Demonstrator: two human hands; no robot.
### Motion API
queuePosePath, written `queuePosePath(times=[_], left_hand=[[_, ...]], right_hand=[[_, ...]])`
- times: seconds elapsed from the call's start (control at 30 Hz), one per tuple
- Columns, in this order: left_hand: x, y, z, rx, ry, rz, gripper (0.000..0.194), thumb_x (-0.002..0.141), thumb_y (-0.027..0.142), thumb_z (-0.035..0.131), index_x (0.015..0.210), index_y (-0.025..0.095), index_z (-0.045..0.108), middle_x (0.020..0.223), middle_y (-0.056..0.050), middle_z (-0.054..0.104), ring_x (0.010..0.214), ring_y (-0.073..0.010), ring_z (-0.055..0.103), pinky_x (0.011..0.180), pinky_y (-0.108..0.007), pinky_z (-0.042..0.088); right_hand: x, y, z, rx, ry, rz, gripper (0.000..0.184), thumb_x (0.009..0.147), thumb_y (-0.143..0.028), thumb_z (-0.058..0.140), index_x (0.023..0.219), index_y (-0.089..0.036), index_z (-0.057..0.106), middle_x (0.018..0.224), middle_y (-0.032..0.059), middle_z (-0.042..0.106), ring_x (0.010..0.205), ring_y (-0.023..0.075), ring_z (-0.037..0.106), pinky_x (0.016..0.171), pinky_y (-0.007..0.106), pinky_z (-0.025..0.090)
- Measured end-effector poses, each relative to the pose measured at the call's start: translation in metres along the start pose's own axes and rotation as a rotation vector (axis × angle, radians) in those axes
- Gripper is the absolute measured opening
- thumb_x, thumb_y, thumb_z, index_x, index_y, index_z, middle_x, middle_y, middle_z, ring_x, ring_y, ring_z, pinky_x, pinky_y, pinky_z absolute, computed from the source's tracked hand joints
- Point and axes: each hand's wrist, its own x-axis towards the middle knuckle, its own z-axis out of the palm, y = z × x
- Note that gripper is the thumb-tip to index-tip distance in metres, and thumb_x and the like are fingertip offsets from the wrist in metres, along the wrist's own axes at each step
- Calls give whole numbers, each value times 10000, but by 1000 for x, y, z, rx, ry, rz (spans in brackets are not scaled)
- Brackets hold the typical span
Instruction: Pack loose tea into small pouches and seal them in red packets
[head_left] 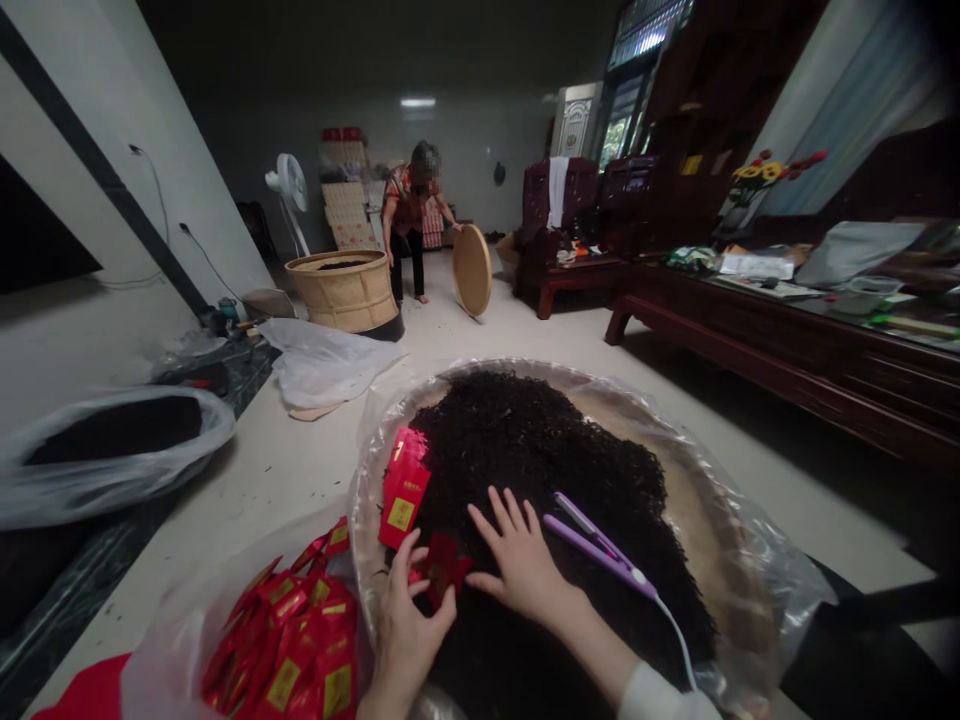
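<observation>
My left hand [411, 622] has its thumb and fingers curled round the edge of a small red foil packet [444, 572]. My right hand [523, 560] is open, fingers spread over dark dried leaves, its thumb close to that packet. The leaves [517, 430], which look like tea, are heaped in a wide round tray [694, 500] lined with clear plastic. Red packets with gold labels [407, 480] lie on the tray's left side. Right of my right hand, a purple flat iron [604, 555] with a white cord rests on the leaves, its plates apart.
A plastic bag [187, 620] of several red packets stands at lower left. Farther left is another bag [214, 430] of dark leaves. Behind, a person [409, 205] holds a round woven lid [472, 272] beside a bamboo basket [341, 295]. A wooden table [750, 325] stands right.
</observation>
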Motion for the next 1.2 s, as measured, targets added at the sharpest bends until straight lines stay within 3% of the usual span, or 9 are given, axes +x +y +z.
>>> queuePosePath(times=[0.1,0.27,0.37,0.53,0.67,0.8,0.93,1.07,1.2], left_hand=[[1,0,-3,80,-91,49,691,754,182,576,1408,239,359,1139,-87,570,974,-209,662,702,-327,633],[8,11,-16,291,-287,169,552,782,137,533,1313,286,514,1014,-39,545,880,-187,661,775,-374,612],[12,14,-23,318,-243,189,404,774,204,589,1176,241,591,1057,-71,582,927,-229,667,768,-405,611],[16,19,-33,277,-272,140,259,828,315,576,1063,206,591,1104,-106,658,1003,-251,673,804,-405,602],[21,22,-37,374,-262,206,284,883,175,360,1031,192,601,1017,-103,707,947,-230,698,809,-399,591],[26,19,-37,452,-215,286,210,876,183,405,944,201,603,872,-65,700,772,-209,706,638,-317,598],[29,26,-37,464,-110,353,178,925,276,459,876,211,618,1020,-90,669,879,-217,691,683,-318,597],[28,44,-32,458,-52,472,188,924,245,493,815,215,642,972,-81,650,906,-223,653,788,-363,565],[28,53,-27,419,-177,523,257,932,250,482,752,203,658,839,-57,620,781,-183,639,712,-300,551]], right_hand=[[6,-19,6,-56,-82,-136,907,703,-603,709,1469,-248,376,1590,184,168,1447,442,53,1126,644,65],[-5,-37,13,-77,-135,-347,607,798,-532,651,1271,-152,621,1461,208,450,1406,412,264,1135,608,139],[-12,-38,17,-88,-122,-345,596,779,-522,685,1229,-133,642,1397,208,518,1343,394,371,1114,579,229],[-13,-37,25,-88,-75,-365,757,717,-603,714,1328,-187,554,1494,185,404,1371,442,278,1078,634,224],[-17,-33,29,-155,-43,-401,446,809,-469,686,1159,-195,648,1248,151,603,1198,354,472,989,525,366],[-28,-22,22,-229,20,-421,137,873,-320,632,939,-209,677,1030,96,654,1000,272,546,850,407,434],[-36,-10,14,-240,86,-412,63,872,-229,611,879,-210,670,909,80,666,880,248,570,719,349,438],[-38,5,8,-45,231,-330,110,861,-188,564,851,-198,673,853,85,675,792,231,594,645,318,440],[-38,17,-3,565,467,-87,103,816,-229,563,828,-205,662,814,48,680,776,209,625,722,324,484]])
